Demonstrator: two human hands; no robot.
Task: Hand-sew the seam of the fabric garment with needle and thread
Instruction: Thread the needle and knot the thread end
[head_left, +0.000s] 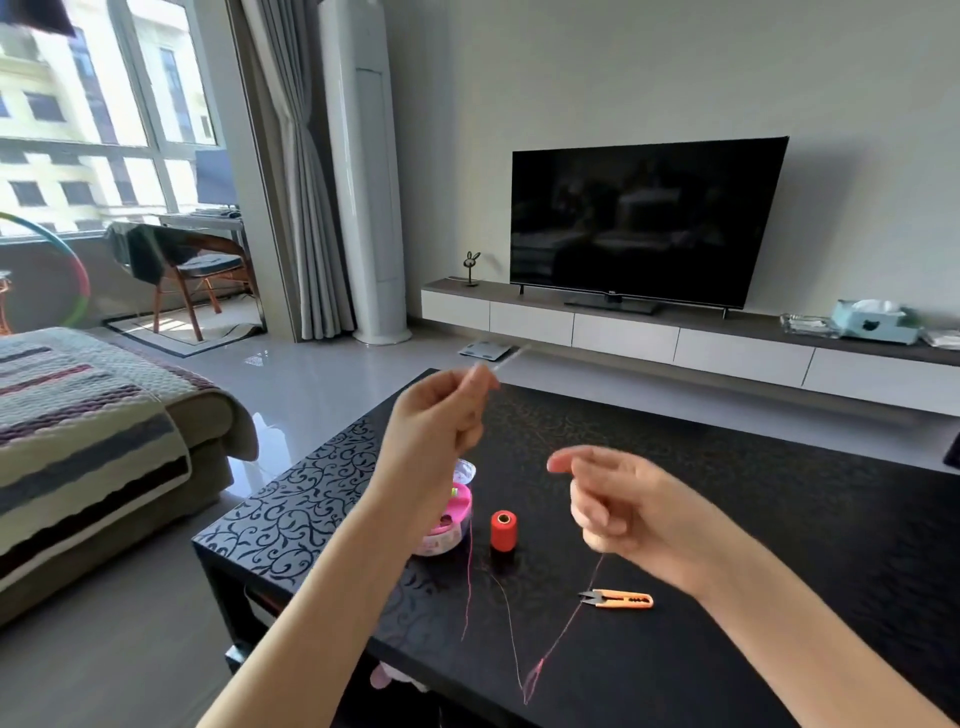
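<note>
My left hand is raised above the black table and pinches a thin needle that points up and to the right. My right hand hovers lower, fingers curled around the red thread. The thread hangs from that hand down to the table's front edge and loops there. A red thread spool stands upright on the table between my hands. No fabric garment is in view.
A pink sewing kit box lies left of the spool, partly behind my left forearm. Orange thread snips lie right of the spool. A sofa with a striped cover is at the left. A TV stands beyond the table.
</note>
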